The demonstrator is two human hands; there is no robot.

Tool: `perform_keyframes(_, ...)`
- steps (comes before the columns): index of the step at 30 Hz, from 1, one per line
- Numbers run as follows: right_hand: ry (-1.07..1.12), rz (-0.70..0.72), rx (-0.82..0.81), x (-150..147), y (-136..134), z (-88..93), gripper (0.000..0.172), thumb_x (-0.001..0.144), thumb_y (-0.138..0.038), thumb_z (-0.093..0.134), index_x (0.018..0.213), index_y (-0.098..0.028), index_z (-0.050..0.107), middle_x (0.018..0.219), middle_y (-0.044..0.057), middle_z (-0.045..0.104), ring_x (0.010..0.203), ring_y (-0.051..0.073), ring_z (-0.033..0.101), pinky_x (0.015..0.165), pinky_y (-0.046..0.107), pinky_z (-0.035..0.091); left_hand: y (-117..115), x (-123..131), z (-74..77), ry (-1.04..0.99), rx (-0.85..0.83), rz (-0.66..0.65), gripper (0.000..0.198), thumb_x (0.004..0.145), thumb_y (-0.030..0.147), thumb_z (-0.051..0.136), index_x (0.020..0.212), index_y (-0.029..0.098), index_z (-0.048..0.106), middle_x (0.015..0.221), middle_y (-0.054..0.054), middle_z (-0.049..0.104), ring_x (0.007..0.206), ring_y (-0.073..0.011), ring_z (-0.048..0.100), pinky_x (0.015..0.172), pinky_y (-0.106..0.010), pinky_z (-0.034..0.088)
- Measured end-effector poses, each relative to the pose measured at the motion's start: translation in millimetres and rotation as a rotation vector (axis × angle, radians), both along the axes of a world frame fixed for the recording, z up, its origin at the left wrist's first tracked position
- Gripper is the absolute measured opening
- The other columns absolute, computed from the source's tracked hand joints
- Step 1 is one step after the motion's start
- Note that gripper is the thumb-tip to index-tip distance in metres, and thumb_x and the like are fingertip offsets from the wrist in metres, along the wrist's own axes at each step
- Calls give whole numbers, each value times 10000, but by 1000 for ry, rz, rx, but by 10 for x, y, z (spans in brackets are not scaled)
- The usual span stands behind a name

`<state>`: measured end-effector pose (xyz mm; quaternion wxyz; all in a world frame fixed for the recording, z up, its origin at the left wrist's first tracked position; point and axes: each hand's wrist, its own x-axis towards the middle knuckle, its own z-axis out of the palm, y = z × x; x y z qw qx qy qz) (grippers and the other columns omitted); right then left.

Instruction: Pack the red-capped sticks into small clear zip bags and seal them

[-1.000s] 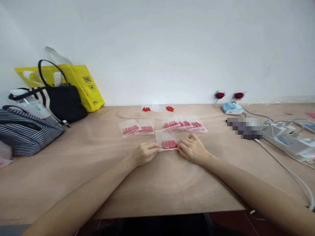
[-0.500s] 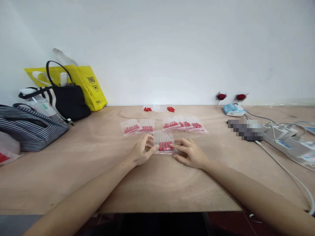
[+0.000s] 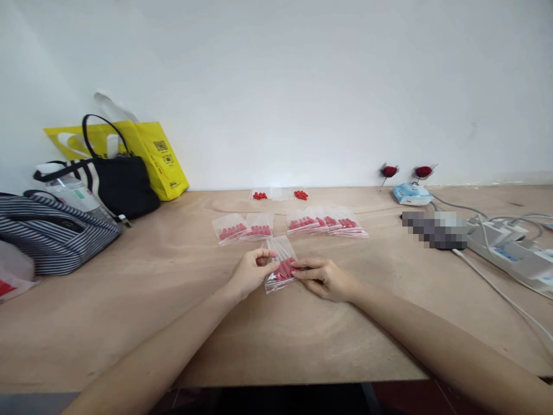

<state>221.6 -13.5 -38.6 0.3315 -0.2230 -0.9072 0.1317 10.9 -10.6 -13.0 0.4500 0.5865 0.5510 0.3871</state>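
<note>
In front of me a clear zip bag (image 3: 279,251) holding several red capsule-like pieces sits tilted on the tabletop, between both hands. My left hand (image 3: 253,274) grips its left edge, thumb and index finger close together with the other fingers curled. On the other side, my right hand (image 3: 326,278) pinches the bag's right edge, its fingertips beside the red pieces. Just beyond lie two similar filled bags (image 3: 231,229) on the left. An overlapping row of such bags (image 3: 328,222) lies to the right.
Loose red pieces (image 3: 260,196) and more red pieces (image 3: 301,195) lie by the wall on clear plastic. Bags, including a yellow one (image 3: 166,167), and a bottle (image 3: 78,190) crowd the left. Wipes (image 3: 412,194), roses (image 3: 423,172), power strips (image 3: 496,245) and cables occupy the right.
The bag between my hands has turned and come slightly nearer, its lower edge shifting left. My right fingers have closed in on its edge, and my left fingers have drawn together.
</note>
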Motion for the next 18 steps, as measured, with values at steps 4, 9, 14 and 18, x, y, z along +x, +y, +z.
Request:
perform_keyframes(4, -7, -4, -13, 5, 9, -12, 318, 807, -148, 443, 1087, -209, 580, 1142, 87, 569, 1017, 154, 554, 840, 301, 477, -26, 48, -81, -61, 217, 46, 319, 587, 184, 688, 886, 155, 581, 987, -68, 558, 886, -199, 582, 685, -282, 508)
perform_keyframes(9, -11, -29, -32, 11, 3, 3, 296, 808, -162, 449, 1060, -202, 599, 1162, 92, 554, 1026, 156, 549, 860, 299, 469, -34, 63, -79, -197, 120, -12, 332, 659, 194, 624, 977, 176, 529, 876, -33, 605, 728, -142, 608, 633, -257, 510)
perform_keyframes(14, -36, -29, -22, 12, 2, 30, 285, 808, -160, 449, 1046, -190, 603, 1197, 103, 520, 1047, 161, 533, 874, 302, 459, -49, 91, -35, -197, -30, -87, 243, 698, 175, 559, 934, 141, 606, 722, -24, 643, 652, -136, 604, 623, -245, 484)
perform_keyframes(18, -67, -75, 6, 57, 7, 46, 275, 808, -183, 463, 1050, -183, 594, 1222, 116, 482, 1019, 175, 546, 856, 318, 469, 151, 78, 43, -89, 113, 80, 275, 650, 168, 601, 924, 135, 609, 743, -18, 635, 589, -121, 585, 574, -226, 468)
